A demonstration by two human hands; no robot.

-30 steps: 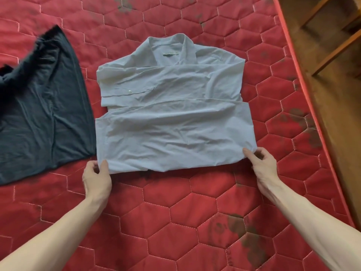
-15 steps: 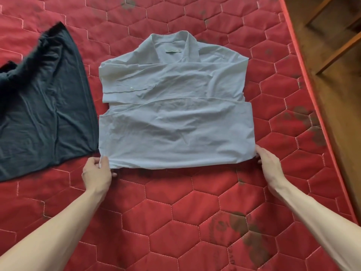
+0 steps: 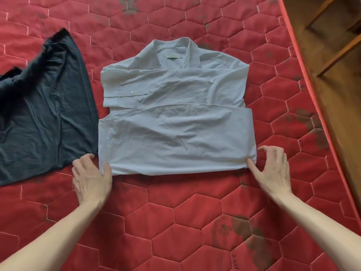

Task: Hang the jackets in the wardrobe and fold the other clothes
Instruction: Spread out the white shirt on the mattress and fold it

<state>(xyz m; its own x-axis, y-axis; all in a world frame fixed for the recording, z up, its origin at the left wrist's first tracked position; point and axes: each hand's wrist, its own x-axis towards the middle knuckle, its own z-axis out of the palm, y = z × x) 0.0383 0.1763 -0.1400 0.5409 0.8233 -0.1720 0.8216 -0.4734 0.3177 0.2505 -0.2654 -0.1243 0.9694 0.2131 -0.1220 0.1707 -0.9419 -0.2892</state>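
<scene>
A light blue collared shirt (image 3: 175,118) lies folded on the red quilted mattress (image 3: 175,212), collar at the far side, sleeves folded across, the lower part doubled up. My left hand (image 3: 90,178) sits at its near left corner, with the thumb lying on the fabric edge and the fingers spread beside it. At the near right corner, my right hand (image 3: 270,169) touches the fold with its thumb tip while the fingers arch loosely above the mattress. Neither hand grips the cloth. A dark navy garment (image 3: 43,106) lies spread out unfolded to the left, its hem next to the shirt.
The mattress edge (image 3: 304,79) runs diagonally down the right side. Beyond it is a wooden floor (image 3: 336,106) with wooden furniture legs (image 3: 340,53) at the top right. Dark stains mark the mattress near the front right.
Both hands had pinched the shirt's near corners and have let go; fingers are now spread, with only the thumbs touching the fold. The shirt has settled flat.
</scene>
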